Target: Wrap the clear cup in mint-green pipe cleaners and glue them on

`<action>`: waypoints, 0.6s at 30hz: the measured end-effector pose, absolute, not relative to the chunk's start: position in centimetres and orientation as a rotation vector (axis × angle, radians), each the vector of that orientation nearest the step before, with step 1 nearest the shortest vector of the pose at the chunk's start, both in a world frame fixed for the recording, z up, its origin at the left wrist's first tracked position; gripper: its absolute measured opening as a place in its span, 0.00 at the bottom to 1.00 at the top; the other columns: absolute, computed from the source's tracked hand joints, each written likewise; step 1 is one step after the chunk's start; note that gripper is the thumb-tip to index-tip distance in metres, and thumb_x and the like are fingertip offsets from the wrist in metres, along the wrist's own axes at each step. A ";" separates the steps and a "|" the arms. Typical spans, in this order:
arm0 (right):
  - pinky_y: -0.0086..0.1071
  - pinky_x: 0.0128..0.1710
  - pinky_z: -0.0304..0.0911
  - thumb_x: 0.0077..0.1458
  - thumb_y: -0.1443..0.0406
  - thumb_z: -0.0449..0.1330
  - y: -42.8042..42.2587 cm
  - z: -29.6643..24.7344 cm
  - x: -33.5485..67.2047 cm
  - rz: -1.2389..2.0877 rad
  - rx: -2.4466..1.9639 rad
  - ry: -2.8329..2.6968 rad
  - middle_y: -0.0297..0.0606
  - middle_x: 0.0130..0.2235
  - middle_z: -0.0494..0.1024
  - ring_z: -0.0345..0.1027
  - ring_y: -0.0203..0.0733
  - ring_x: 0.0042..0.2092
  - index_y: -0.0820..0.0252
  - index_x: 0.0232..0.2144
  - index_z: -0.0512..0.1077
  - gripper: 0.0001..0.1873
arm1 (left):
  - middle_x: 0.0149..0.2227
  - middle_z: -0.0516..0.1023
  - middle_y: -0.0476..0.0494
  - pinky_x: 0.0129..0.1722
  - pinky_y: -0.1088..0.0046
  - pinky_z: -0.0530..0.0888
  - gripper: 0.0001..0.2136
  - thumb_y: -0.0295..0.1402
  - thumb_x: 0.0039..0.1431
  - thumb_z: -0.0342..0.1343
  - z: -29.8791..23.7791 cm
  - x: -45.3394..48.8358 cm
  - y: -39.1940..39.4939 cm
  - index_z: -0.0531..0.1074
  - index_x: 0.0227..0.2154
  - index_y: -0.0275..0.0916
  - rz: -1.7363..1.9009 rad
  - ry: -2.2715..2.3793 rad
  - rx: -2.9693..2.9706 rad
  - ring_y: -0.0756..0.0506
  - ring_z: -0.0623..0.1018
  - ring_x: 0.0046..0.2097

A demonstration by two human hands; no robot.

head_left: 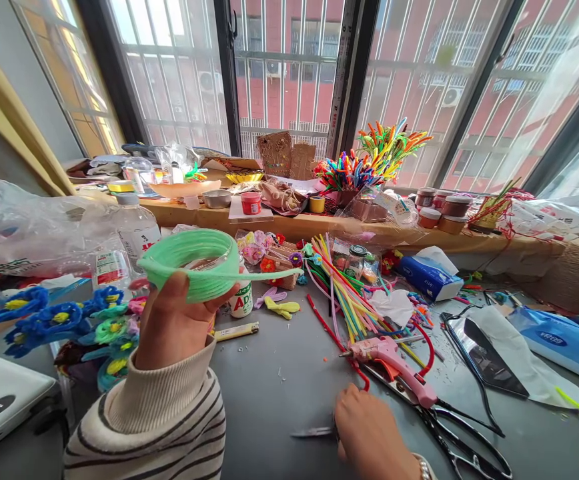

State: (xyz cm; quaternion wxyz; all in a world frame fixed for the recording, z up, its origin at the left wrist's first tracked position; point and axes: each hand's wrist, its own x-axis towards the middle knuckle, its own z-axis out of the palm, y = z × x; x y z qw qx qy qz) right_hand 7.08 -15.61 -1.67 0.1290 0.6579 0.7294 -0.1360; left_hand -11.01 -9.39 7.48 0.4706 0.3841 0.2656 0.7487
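My left hand (169,320) is closed around a clear round container wrapped in coils of green pipe cleaner (202,283), held up above the table. One loose end of the pipe cleaner sticks out straight to the right. Low at the front, my right hand (369,430) is closed on small scissors (314,433), whose metal blades point left just over the tabletop; most of the handle is hidden by the fingers. Just beyond that hand lie a pink glue gun (394,363) and large black-handled scissors (462,443).
Blue pipe-cleaner flowers (64,320) stand at left beside a white device (4,400). Loose pipe cleaners (344,293) spread across the back of the table (274,393). A dark phone (492,353) and tissue packs (564,340) lie right. A cluttered ledge (289,223) runs below the window.
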 end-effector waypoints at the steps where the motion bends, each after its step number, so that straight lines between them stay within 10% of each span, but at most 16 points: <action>1: 0.34 0.37 0.64 0.39 0.80 0.53 -15.8 -1.8 7.2 -0.401 1.910 2.134 0.55 0.39 0.74 0.70 0.50 0.41 0.69 0.36 0.73 0.19 | 0.37 0.75 0.51 0.27 0.76 0.77 0.16 0.39 0.41 0.60 7.6 -11.0 -9.4 0.72 0.35 0.43 1.831 0.645 0.946 0.46 0.73 0.38; 18: 0.26 0.29 0.55 0.48 0.59 0.54 -14.4 -1.3 12.9 -0.570 2.218 2.428 0.33 0.27 0.73 0.65 0.36 0.31 0.59 0.25 0.68 0.09 | 0.39 0.74 0.49 0.29 0.76 0.77 0.15 0.40 0.41 0.59 10.4 -7.9 -7.9 0.72 0.35 0.44 1.780 0.581 1.015 0.47 0.73 0.40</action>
